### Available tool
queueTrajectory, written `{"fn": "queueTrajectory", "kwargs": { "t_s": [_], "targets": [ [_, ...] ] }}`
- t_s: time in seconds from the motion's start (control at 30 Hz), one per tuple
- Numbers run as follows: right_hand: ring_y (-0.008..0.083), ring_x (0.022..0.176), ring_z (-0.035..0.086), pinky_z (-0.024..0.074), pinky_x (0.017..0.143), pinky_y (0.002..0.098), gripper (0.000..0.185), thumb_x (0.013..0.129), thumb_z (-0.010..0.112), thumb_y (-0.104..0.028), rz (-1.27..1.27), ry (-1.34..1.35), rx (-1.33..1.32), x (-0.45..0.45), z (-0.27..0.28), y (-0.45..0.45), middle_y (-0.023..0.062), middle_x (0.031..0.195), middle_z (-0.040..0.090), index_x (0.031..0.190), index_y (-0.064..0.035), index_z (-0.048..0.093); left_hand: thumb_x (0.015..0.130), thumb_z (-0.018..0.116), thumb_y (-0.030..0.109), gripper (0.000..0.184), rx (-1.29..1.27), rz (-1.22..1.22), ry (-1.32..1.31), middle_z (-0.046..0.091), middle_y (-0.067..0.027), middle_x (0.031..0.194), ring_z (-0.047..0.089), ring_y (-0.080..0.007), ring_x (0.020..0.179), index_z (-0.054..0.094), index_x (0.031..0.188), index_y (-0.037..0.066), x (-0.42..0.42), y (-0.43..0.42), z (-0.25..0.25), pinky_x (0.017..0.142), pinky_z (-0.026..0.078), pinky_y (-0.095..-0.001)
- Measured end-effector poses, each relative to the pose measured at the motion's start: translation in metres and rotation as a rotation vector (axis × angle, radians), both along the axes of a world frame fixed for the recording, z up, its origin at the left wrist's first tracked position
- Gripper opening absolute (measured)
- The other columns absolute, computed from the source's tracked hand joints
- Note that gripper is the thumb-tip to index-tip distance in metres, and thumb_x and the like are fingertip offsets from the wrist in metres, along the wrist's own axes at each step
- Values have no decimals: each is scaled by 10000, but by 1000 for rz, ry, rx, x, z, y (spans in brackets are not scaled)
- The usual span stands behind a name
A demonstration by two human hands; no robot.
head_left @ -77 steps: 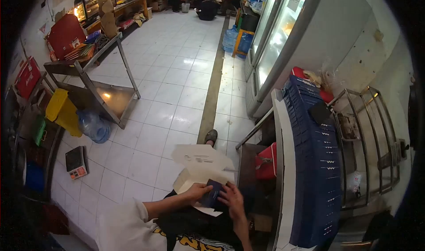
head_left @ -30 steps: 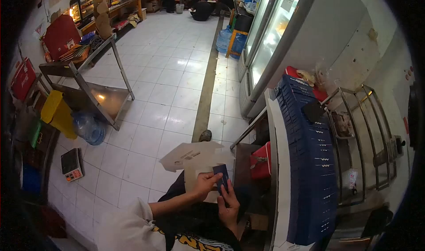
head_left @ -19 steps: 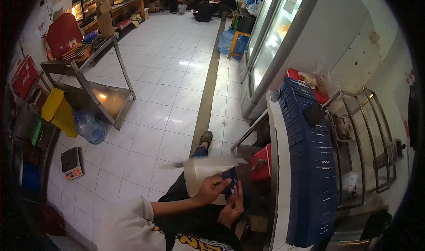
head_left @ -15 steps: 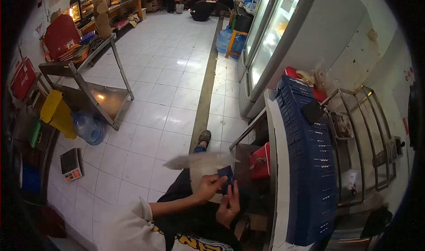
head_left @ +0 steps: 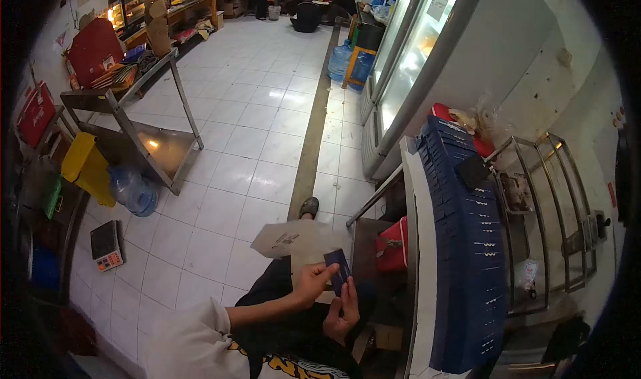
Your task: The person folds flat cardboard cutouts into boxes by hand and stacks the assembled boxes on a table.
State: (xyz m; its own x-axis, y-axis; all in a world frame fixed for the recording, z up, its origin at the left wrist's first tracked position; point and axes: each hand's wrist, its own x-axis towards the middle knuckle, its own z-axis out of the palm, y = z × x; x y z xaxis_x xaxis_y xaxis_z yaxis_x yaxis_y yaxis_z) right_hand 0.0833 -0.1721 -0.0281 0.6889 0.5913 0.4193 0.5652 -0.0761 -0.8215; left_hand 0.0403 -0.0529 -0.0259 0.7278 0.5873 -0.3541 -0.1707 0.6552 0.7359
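A small dark blue card or packet (head_left: 338, 264) is held between my two hands over my lap. My left hand (head_left: 312, 282) pinches its left side between thumb and fingers. The fingers of my right hand (head_left: 342, 312) rest against its lower right edge. Behind and below the hands lies a pale open carton (head_left: 288, 239) with small printing on its raised flap; my forearm and hands hide part of it. To the right, a long row of dark blue folded pieces (head_left: 467, 265) stands packed on a white-edged table (head_left: 422, 245).
A steel rack (head_left: 544, 219) stands at the far right, beside tall glass-door fridges (head_left: 417, 52). On the left are a steel table (head_left: 160, 148), a water bottle (head_left: 133, 191), a yellow bin (head_left: 87, 168) and a scale (head_left: 107, 245). People sit at the back.
The carton's flap, edge-on and blurred half a second ago, now shows its printed face. The blue piece stays between my hands, tilted slightly differently.
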Motion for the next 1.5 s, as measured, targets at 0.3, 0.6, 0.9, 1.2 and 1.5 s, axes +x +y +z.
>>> {"fn": "queueTrajectory", "kwargs": {
  "t_s": [0.3,0.6,0.9,1.2,1.5],
  "targets": [
    [294,1206,536,415,992,345,309,962,496,-91,-122,225,-4,-13,4,15,203,1346,520,1208,68,595,959,579,257,267,321,-162,109,598,-32,999,607,-148,854,657,931,2,-1,4,-7,707,536,-304],
    [238,1108,568,454,950,364,262,963,500,-101,-159,987,341,21,-30,-6,131,1202,563,1197,8,544,887,614,261,298,980,-669,434,660,-224,832,656,-349,811,658,981,-18,-46,53,35,758,492,-414],
    [262,1215,460,332,1039,367,286,912,576,-97,209,454,-62,33,-25,13,138,1268,502,1195,-56,584,941,529,364,398,1002,-851,536,658,-229,876,644,-372,844,667,930,-9,-57,50,33,775,485,-438],
    [247,1014,542,400,938,332,254,875,633,-131,455,283,-233,42,-5,14,102,1099,565,1115,-60,590,953,509,373,413,1028,-897,458,656,-228,879,638,-381,837,655,941,-13,-62,50,6,767,484,-444],
    [257,1092,522,397,970,404,144,961,541,-153,140,562,120,24,-4,11,140,1169,479,1039,-41,585,954,518,356,387,874,-791,511,662,-204,915,638,-351,847,657,995,-4,-69,56,24,764,482,-417]
  ]
}}
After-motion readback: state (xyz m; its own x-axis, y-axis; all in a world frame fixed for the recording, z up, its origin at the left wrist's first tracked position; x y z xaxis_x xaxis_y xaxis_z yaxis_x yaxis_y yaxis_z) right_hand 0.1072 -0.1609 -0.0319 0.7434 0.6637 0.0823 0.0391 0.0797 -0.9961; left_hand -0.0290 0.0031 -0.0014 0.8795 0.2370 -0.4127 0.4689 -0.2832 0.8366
